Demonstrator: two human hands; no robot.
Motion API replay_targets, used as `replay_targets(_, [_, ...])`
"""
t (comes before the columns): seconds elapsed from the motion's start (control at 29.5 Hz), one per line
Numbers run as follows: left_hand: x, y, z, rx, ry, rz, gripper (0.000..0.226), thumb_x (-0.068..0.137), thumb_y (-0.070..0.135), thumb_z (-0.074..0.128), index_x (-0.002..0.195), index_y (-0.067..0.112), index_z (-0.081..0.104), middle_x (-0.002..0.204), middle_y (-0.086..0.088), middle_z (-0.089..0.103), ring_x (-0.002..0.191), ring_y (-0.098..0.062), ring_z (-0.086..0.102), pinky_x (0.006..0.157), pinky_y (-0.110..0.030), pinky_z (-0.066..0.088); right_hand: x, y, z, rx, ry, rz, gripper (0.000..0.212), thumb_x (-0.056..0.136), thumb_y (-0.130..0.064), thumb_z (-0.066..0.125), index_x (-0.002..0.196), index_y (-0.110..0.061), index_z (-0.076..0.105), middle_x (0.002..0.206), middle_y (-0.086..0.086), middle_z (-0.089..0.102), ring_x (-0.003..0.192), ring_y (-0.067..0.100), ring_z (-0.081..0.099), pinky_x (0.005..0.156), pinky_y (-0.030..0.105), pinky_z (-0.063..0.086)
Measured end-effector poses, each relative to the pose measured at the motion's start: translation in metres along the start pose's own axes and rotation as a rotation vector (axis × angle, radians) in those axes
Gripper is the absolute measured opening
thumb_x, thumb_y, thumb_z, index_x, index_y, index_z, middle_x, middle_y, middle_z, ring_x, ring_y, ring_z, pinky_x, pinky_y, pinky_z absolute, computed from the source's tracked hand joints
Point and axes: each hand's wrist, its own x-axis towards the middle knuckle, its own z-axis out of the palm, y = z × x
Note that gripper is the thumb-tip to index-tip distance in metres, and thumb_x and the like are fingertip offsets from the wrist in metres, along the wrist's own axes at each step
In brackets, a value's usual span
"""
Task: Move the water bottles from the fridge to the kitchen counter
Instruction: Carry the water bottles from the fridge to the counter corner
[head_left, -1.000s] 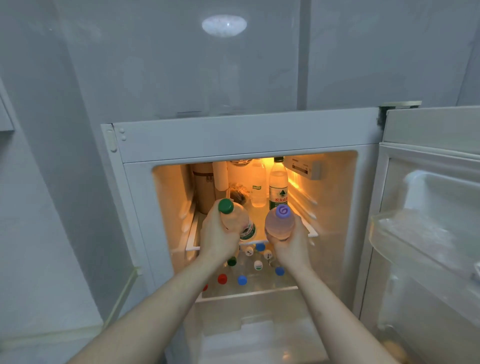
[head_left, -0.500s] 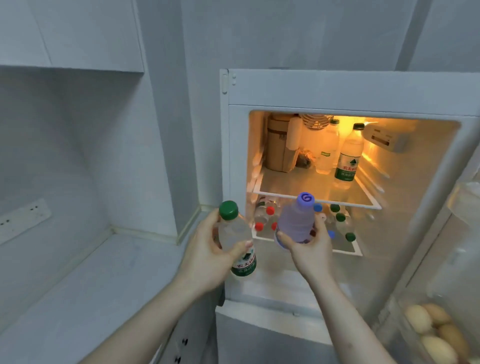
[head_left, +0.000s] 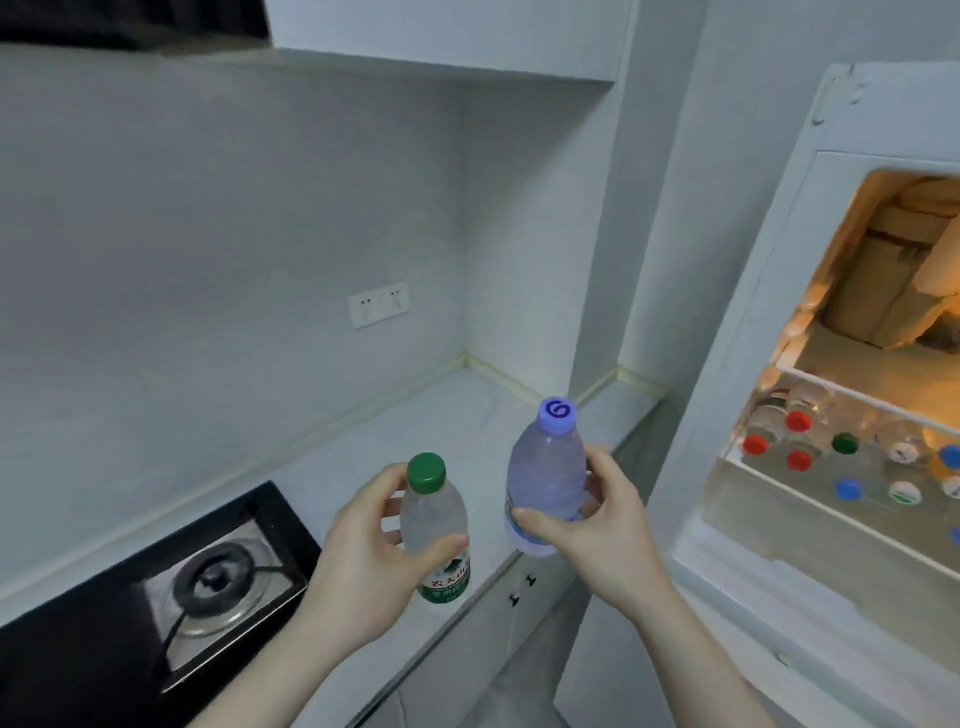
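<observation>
My left hand (head_left: 358, 561) grips a clear water bottle with a green cap and green label (head_left: 434, 525), upright, over the front edge of the white kitchen counter (head_left: 441, 415). My right hand (head_left: 597, 525) grips a bluish bottle with a purple cap (head_left: 545, 467), also upright, just right of the first and above the counter's edge. The open fridge (head_left: 810, 291) stands at the right. On its lower shelf stand several more bottles (head_left: 800, 441) with red, green, blue and white caps.
A black gas hob (head_left: 208, 587) with a metal burner sits at the counter's left end. A wall socket (head_left: 378, 304) is on the back wall. Wall cupboards hang above. Cabinet doors with dark knobs (head_left: 522, 590) lie under the counter. Brown containers fill the fridge's upper shelf.
My view has swung left from the fridge to the counter. Both hands have carried their bottles out of the fridge and over the counter's edge.
</observation>
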Motion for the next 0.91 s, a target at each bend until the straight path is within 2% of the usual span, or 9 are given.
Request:
replay_targets(0.03, [-0.006,-0.002,-0.006,0.011,0.043,-0.028,0.051,0.074,0.024,0.092,0.110,0.046,0.064,0.107,0.026,0.070,0.103,-0.008,0.070,0.075,-0.027,0.061,0.002,-0.003,0.007,-0.008,-0.052,-0.010,0.062,0.066,-0.016,0.096,0.115,-0.037,0.065,0.111,-0.015,0.073,0.104,0.009,0.070,0.084,0.024,0.057])
replay_targets(0.07, [-0.016,-0.010,-0.023,0.007,0.161,-0.071,0.051,0.074,0.023,0.092,0.110,0.046,0.064,0.106,0.025,0.070,0.101,-0.008,0.071,0.072,-0.028,0.061,0.012,-0.008,0.032,0.000,-0.178,-0.038,0.060,0.067,-0.014,0.096,0.114,-0.034,0.065,0.109,-0.016,0.073,0.102,0.008,0.069,0.082,0.020,0.056])
replay_targets(0.14, [-0.024,-0.011,-0.031,0.030,0.196,-0.101,0.051,0.074,0.020,0.092,0.110,0.042,0.065,0.105,0.020,0.072,0.096,-0.006,0.072,0.071,-0.030,0.062,0.017,-0.009,0.043,-0.010,-0.248,-0.053,0.059,0.067,-0.011,0.096,0.114,-0.031,0.065,0.109,-0.018,0.073,0.103,0.006,0.068,0.084,0.014,0.053])
replay_targets(0.27, [-0.046,-0.019,-0.054,0.103,0.362,-0.167,0.053,0.073,0.019,0.093,0.115,0.037,0.066,0.106,0.022,0.072,0.100,0.000,0.069,0.083,-0.021,0.059,0.032,-0.011,0.082,0.009,-0.469,-0.079,0.060,0.067,-0.010,0.095,0.115,-0.031,0.066,0.111,-0.016,0.074,0.105,0.007,0.069,0.086,0.015,0.053])
replay_targets(0.37, [-0.066,-0.038,-0.068,0.153,0.480,-0.247,0.055,0.071,0.022,0.094,0.114,0.040,0.066,0.108,0.021,0.073,0.102,-0.001,0.069,0.087,-0.024,0.057,0.037,-0.013,0.110,0.020,-0.640,-0.090,0.059,0.067,-0.010,0.095,0.115,-0.032,0.066,0.109,-0.014,0.075,0.102,0.006,0.069,0.084,0.012,0.052])
replay_targets(0.51, [-0.093,-0.049,-0.076,0.141,0.591,-0.334,0.052,0.071,0.016,0.093,0.109,0.039,0.067,0.106,0.018,0.074,0.103,-0.006,0.070,0.082,-0.018,0.057,0.035,-0.007,0.139,0.011,-0.782,-0.078,0.060,0.068,-0.011,0.094,0.115,-0.035,0.066,0.108,-0.016,0.075,0.100,0.004,0.070,0.082,0.011,0.051])
replay_targets(0.68, [-0.143,-0.055,-0.090,0.127,0.756,-0.437,0.049,0.073,0.015,0.092,0.109,0.036,0.066,0.105,0.015,0.075,0.101,-0.007,0.070,0.084,-0.027,0.060,0.019,-0.018,0.193,0.011,-0.978,-0.076,0.059,0.070,-0.003,0.091,0.115,-0.032,0.066,0.103,-0.015,0.076,0.089,0.005,0.074,0.071,0.014,0.055])
replay_targets(0.81, [-0.195,-0.056,-0.112,0.135,0.881,-0.501,0.046,0.075,0.018,0.091,0.112,0.033,0.066,0.108,0.012,0.075,0.103,-0.010,0.070,0.087,-0.034,0.060,-0.012,-0.036,0.239,-0.001,-1.139,-0.142,0.062,0.069,-0.011,0.091,0.118,-0.036,0.063,0.109,-0.014,0.076,0.093,0.009,0.075,0.078,0.029,0.060])
replay_targets(0.91, [-0.242,-0.058,-0.130,0.154,0.996,-0.548,0.050,0.074,0.021,0.092,0.114,0.036,0.065,0.109,0.013,0.074,0.102,-0.012,0.069,0.087,-0.036,0.061,-0.050,-0.052,0.275,-0.001,-1.251,-0.206,0.065,0.067,-0.016,0.092,0.119,-0.041,0.060,0.112,-0.017,0.073,0.097,0.007,0.072,0.080,0.031,0.062])
